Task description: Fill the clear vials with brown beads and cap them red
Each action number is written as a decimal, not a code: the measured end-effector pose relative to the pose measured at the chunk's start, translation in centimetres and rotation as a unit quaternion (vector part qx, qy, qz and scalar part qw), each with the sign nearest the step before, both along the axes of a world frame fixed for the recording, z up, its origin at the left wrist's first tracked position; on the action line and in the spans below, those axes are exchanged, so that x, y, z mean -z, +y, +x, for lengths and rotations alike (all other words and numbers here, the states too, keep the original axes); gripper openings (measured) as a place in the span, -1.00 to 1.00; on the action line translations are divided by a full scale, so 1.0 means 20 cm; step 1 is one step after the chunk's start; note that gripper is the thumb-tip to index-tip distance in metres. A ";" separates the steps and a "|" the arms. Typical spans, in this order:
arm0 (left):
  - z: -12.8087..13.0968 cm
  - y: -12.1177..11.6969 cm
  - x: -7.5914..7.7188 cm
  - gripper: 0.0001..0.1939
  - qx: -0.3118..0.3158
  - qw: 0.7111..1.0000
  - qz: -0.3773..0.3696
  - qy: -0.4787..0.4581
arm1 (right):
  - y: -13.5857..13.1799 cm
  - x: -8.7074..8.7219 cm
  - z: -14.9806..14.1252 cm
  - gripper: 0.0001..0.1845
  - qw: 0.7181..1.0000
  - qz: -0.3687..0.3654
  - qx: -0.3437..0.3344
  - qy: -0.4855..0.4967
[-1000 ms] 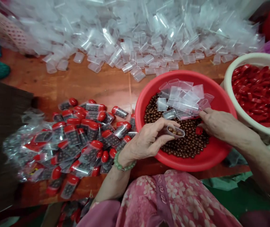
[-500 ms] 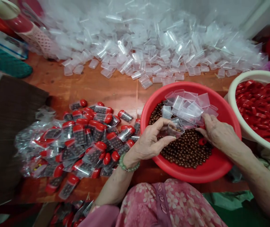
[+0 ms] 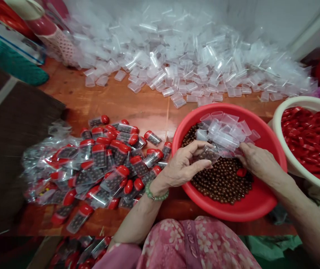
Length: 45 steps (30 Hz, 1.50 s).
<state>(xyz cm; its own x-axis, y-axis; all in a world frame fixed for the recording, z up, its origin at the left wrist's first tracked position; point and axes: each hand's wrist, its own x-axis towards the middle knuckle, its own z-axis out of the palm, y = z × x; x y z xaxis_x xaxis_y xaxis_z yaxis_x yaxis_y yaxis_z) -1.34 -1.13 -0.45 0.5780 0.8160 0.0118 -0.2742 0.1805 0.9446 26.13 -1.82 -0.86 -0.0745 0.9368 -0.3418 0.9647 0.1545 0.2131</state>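
Note:
My left hand (image 3: 184,163), with a green bead bracelet (image 3: 156,193) on its wrist, grips a clear plastic tube (image 3: 209,154) holding brown beads. The tube's end lies against the heap of empty tubes (image 3: 223,134) inside a red plastic basin (image 3: 261,201). Brown beads (image 3: 221,183) fill the basin's floor. My right hand (image 3: 258,161) is on the far side of the beads, fingertips by the empty tubes. A loose red cap (image 3: 241,172) lies just below those fingers. Nothing shows in that hand.
A white basin (image 3: 289,116) of red caps stands to the right. Capped, filled tubes (image 3: 106,164) lie spread on the orange wooden table (image 3: 115,104) to the left, and a large mass of empty clear tubes (image 3: 177,63) lies behind. A dark board (image 3: 17,123) edges the left.
The tube in my left hand now holds many more beads and has moved up among the empty tubes. The camera view has shifted, so everything sits lower and further right.

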 end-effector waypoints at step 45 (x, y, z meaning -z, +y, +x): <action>-0.01 0.01 -0.05 -0.77 -0.025 0.992 0.038 0.116 | -0.04 -0.08 0.03 -0.61 0.995 0.007 0.055 0.084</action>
